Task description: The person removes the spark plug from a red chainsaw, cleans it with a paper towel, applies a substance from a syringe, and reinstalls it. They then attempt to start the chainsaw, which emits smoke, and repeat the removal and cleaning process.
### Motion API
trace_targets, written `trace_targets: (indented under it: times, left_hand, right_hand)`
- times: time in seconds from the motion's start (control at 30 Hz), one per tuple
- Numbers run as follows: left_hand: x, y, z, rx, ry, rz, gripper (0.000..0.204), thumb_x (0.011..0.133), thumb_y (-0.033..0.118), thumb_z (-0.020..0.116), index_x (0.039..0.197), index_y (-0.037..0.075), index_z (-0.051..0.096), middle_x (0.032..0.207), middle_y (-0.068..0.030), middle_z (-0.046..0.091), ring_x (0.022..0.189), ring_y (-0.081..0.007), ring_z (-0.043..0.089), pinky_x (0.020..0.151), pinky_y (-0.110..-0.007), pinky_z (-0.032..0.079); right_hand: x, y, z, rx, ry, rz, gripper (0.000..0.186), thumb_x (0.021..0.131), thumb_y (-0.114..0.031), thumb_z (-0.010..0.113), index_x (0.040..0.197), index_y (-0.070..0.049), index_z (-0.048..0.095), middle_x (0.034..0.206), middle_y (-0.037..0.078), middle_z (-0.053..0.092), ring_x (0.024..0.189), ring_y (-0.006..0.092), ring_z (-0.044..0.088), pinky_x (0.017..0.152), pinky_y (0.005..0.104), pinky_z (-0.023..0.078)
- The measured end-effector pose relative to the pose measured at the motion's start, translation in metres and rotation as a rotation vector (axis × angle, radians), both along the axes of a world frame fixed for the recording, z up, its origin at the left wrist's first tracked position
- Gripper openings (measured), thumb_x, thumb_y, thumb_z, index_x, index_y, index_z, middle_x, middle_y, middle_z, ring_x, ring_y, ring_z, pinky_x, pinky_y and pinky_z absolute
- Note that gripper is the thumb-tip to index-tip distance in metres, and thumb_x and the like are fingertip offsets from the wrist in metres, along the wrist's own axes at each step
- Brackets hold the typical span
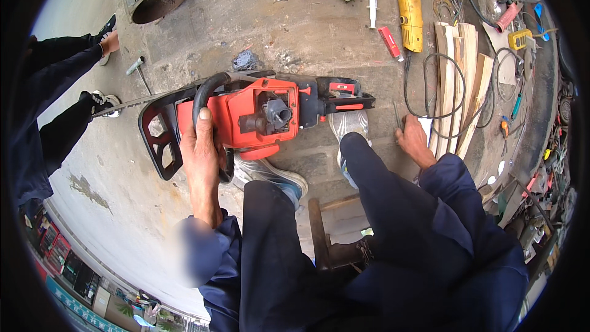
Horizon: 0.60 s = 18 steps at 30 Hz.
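Chainsaw (236, 109) is lying crosswise on the ground (196, 43), left hand (201, 152) wrapping tightly round its front handle (204, 95); slackening could tip it onto the shoe (279, 178). Right hand (414, 141) is pinching a slim rod (397, 114) near wooden strips (447, 86); loose fingertips could drop it.

Wood strips (458, 86) lie right of the chainsaw (249, 99) — syringe (372, 7) left of the grinder (410, 15).

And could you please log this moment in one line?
left hand: gripping curved black handle of red chainsaw | right hand: at thin grey rod, grip unclear
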<state>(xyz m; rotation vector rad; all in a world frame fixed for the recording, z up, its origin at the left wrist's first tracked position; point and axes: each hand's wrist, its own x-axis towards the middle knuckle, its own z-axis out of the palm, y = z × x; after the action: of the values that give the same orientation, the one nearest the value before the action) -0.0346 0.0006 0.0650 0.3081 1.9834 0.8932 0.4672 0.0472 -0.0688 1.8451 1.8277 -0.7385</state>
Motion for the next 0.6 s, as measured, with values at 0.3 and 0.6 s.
trace_targets:
  times: [0.3,0.6]
  left_hand:
    - [-0.017,-0.006,-0.016,0.022,0.099,0.029,0.055,0.106,0.062,0.062,0.085,0.012,0.056,0.059,0.0043,0.044,0.043,-0.0061,0.038,0.039,-0.026,0.029]
    - [-0.024,0.0,-0.028,-0.084,0.348,-0.135,0.067,0.106,0.055,0.061,0.102,-0.011,0.074,0.074,-0.0243,0.068,0.073,-0.0326,0.07,0.072,-0.048,0.053]
  right_hand:
    - [-0.133,0.042,0.046,0.333,0.826,0.23,0.051,0.09,-0.007,0.071,0.137,0.004,0.057,0.127,0.025,0.061,0.113,0.0421,0.062,0.099,0.0494,0.052]
    - [-0.158,0.038,0.034,0.448,0.685,0.433,0.034,0.086,-0.002,0.066,0.119,0.006,0.062,0.114,0.024,0.061,0.109,0.0439,0.058,0.097,0.0518,0.05]
